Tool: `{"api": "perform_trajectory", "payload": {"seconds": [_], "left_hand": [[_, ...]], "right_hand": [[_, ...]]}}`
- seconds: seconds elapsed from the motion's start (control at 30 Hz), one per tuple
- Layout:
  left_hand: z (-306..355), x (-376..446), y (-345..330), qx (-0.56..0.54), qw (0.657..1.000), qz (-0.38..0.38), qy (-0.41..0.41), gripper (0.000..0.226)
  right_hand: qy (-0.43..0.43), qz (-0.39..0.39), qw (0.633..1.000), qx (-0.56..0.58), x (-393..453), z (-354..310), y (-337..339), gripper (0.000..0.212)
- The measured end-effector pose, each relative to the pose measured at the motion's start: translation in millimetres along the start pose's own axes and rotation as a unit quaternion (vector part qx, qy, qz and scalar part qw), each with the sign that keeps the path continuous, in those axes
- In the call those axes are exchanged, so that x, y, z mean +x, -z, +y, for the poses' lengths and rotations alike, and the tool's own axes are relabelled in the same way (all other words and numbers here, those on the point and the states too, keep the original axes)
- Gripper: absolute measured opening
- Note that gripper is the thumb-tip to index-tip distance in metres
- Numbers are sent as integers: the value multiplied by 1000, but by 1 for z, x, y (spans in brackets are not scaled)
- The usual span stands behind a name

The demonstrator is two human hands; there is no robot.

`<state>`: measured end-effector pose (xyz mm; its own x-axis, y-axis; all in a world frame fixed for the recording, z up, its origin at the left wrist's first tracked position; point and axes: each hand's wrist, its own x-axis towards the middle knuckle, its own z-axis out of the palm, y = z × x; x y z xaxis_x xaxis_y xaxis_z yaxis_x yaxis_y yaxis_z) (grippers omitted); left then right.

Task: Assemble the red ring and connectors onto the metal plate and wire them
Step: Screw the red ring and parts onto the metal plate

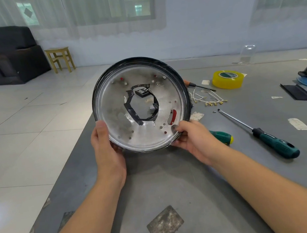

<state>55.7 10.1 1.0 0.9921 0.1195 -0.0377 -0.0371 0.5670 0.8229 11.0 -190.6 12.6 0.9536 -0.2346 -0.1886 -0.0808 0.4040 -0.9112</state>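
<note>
Left hand [108, 152] thumb hooked over lower-left rim of metal plate [140, 104], fingers hidden behind. Right hand [193, 138] pinches lower-right rim, fingertips curled onto inner face. Plate held up off grey table [175, 181], tilted nearly upright, hollow side facing person, round so no real long axis. Table's left edge near left arm, floor beyond. To right: wires [208, 98], screwdriver [259, 133], yellow tape [227, 79].

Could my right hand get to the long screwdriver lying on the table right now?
Probably not yet: the right hand grips the metal plate's rim. The long screwdriver lies uncovered on the table to its right, so nothing else blocks it.
</note>
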Motion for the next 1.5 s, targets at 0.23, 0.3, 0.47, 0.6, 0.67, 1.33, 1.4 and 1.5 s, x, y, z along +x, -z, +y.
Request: {"api": "perform_trajectory", "payload": {"seconds": [0.23, 0.3, 0.47, 0.6, 0.67, 1.33, 1.4, 1.5], "left_hand": [[-21, -24, -11, 26, 988, -127, 80, 74], [-22, -24, -12, 6, 986, -137, 98, 65], [-24, -20, -8, 0, 986, -131, 102, 49], [-21, -15, -3, -19, 986, -121, 112, 57], [-19, -14, -2, -24, 985, -118, 121, 56], [-18, -12, -7, -93, 983, -132, 85, 61], [-17, -13, -7, -88, 983, -139, 79, 61], [-17, -13, -9, -86, 982, -148, 76, 61]], "right_hand": [[-42, -55, 986, 152, -10, 21, -27, 35], [-58, -80, 984, 149, -15, 26, -32, 32], [-63, -121, 989, 50, -23, 28, -36, 31], [-50, -83, 995, 17, -23, 22, -33, 36], [-44, -68, 997, -7, -22, 20, -31, 33], [-32, -46, 993, -99, -24, 21, -34, 31], [-33, -45, 994, -95, -24, 21, -34, 32], [-33, -43, 994, -91, -24, 21, -34, 31]]}}
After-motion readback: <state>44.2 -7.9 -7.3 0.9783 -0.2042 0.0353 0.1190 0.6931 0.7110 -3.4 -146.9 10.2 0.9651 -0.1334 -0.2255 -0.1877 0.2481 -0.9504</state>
